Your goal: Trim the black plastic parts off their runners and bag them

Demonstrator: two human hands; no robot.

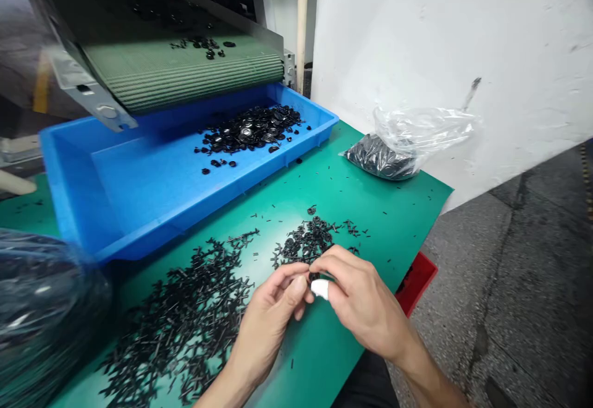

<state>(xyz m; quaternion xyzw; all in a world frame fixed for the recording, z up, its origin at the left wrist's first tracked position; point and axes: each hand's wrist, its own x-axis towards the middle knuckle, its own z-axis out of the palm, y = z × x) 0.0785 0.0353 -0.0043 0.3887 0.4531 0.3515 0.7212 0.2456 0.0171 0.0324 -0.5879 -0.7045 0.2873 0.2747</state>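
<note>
My left hand (278, 309) and my right hand (359, 294) meet over the green table, fingertips closed together on a small round black plastic part (314, 276). Fingers cover most of that part. White tape or a finger cover wraps the right thumb. Just beyond the hands lies a heap of small round black parts (306, 238). To the left spreads a wide pile of thin, branched black plastic pieces (185, 315).
A blue tray (152, 216) holding black round parts sits beneath a green conveyor belt (185, 74). At the back right is a clear bag (386, 155) of black parts. A large dark bag (41, 321) stands left; a red bin (419, 281) sits below the right edge.
</note>
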